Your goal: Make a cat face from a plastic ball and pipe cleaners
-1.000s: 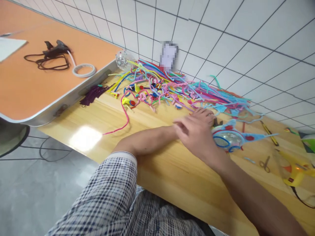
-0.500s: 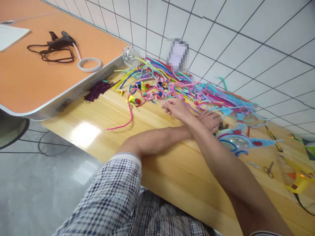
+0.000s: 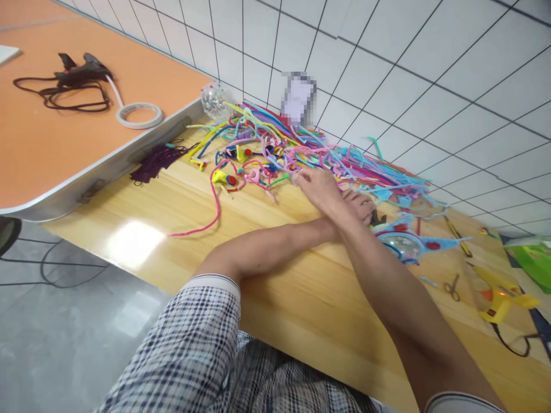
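A white tiled wall (image 3: 387, 69) stands behind a yellow wooden worktop (image 3: 301, 298). Along the back edge of the worktop lies a big pile of fuzzy sticks (image 3: 310, 155) in many colours. One pink fuzzy stick (image 3: 213, 209) trails out of the pile toward the front edge.

The person's arms cross over the middle of the worktop. The right hand (image 3: 316, 186) reaches over the left arm to the front side of the pile. Its fingers (image 3: 299, 176) are curled and close together, with the tips touching the fuzzy sticks. I cannot tell if they pinch one. The left hand (image 3: 359, 206) lies under the right wrist, just beside a clear ball with blue fins (image 3: 407, 244). Its fingers are bent down, and a small dark thing peeks out at their tips. I cannot tell if they hold it.

Near the right edge of the worktop lie small scissors (image 3: 451, 285) and a yellow glue gun (image 3: 499, 295). At the left end of the pile sit a purple tassel (image 3: 155, 160) and a shiny clear ball (image 3: 212, 100).

An orange table (image 3: 51, 155) touches the left edge of the worktop. On it are a black glue gun (image 3: 81, 67) with its cord and a roll of tape (image 3: 140, 115).
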The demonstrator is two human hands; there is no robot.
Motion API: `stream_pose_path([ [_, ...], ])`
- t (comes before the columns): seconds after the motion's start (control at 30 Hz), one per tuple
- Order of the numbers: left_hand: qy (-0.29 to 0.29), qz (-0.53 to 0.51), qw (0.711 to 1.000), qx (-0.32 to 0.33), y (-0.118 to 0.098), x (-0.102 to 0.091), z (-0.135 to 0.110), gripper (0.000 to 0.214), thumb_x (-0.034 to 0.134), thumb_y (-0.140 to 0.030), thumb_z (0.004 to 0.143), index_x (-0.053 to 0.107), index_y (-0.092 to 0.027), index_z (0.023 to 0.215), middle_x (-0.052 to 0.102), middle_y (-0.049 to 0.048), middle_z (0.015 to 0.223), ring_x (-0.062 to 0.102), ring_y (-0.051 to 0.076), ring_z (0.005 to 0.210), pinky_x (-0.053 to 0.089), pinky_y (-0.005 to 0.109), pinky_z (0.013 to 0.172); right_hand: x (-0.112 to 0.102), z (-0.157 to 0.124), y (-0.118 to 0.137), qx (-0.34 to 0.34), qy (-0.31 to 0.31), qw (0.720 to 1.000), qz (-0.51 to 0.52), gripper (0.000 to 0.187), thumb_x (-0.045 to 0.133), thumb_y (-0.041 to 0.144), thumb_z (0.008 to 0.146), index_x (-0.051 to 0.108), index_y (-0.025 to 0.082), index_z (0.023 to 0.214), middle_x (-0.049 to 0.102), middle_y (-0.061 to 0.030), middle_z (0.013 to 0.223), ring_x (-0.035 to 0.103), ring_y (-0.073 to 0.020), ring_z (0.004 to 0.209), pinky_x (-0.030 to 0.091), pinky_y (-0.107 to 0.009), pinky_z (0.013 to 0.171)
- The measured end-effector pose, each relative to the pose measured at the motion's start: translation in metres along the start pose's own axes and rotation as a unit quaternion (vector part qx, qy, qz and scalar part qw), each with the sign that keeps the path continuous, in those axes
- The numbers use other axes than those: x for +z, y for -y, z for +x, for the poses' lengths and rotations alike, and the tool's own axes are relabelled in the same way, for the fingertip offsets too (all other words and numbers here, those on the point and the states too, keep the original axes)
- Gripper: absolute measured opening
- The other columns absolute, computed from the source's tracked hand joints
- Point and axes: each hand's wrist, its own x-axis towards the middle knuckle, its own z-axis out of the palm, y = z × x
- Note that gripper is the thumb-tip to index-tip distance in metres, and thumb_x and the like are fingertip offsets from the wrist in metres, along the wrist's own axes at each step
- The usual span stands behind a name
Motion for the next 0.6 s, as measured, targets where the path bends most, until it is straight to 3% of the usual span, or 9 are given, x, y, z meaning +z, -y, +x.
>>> stream_pose_path([
  [0.07,0.003,0.003,1.0,-0.004,0.003,0.0,0.001,0.038,0.056,-0.02,0.128,0.086,-0.02,0.151,0.082,0.0153,0.171,0.072,0.035,0.155,0.048,0.052,0.143,-0.01,0.012,-0.005,0.036,-0.035,0.998,-0.033,0.037,0.065,0.028,0.115,0.076,0.025,0.08,0.079,-0.0023,0.081,0.072,-0.0243,0.089,0.046,-0.034,0.085],
  [0.17,-0.001,0.001,1.0,0.002,0.007,0.003,0.001,0.033,0.057,-0.024,0.13,0.084,-0.022,0.147,0.083,0.0133,0.164,0.074,0.032,0.148,0.053,0.048,0.137,-0.022,0.029,-0.01,0.068,-0.03,0.997,-0.018,0.049,0.057,0.033,0.123,0.077,0.024,0.078,0.078,-0.0022,0.077,0.074,-0.0235,0.084,0.049,-0.033,0.084],
  [0.27,-0.008,-0.002,1.0,0.008,0.008,0.008,0.001,0.03,0.059,-0.025,0.128,0.084,-0.023,0.143,0.084,0.0131,0.156,0.074,0.032,0.142,0.056,0.047,0.132,-0.023,0.039,-0.006,0.071,-0.072,0.99,-0.098,0.047,0.063,0.039,0.124,0.084,0.022,0.085,0.088,-0.0074,0.091,0.082,-0.0274,0.097,0.054,-0.035,0.09],
  [0.33,-0.014,-0.002,1.0,0.012,0.008,0.011,0.002,0.03,0.06,-0.025,0.127,0.086,-0.025,0.141,0.085,0.0124,0.152,0.075,0.033,0.14,0.057,0.049,0.13,-0.016,0.04,0.0,0.067,-0.082,0.982,-0.156,0.04,0.068,0.045,0.123,0.091,0.021,0.1,0.094,-0.0122,0.107,0.086,-0.0324,0.11,0.058,-0.038,0.096],
  [0.47,-0.026,0.002,1.0,0.012,0.01,0.017,0.006,0.033,0.062,-0.022,0.124,0.089,-0.024,0.144,0.085,0.0132,0.157,0.075,0.034,0.145,0.055,0.053,0.133,0.003,0.028,0.015,0.028,-0.003,0.966,-0.256,0.037,0.078,0.049,0.118,0.097,0.022,0.134,0.098,-0.0201,0.134,0.089,-0.0426,0.13,0.066,-0.048,0.108],
  [0.6,-0.049,0.032,0.998,0.038,0.013,0.024,0.008,0.033,0.062,-0.022,0.124,0.089,-0.021,0.143,0.086,0.0138,0.156,0.077,0.033,0.14,0.056,0.051,0.129,0.0,0.018,0.026,0.026,0.042,0.946,-0.32,0.038,0.065,0.028,0.121,0.098,0.018,0.136,0.097,-0.0238,0.141,0.09,-0.0433,0.138,0.068,-0.049,0.112],
])
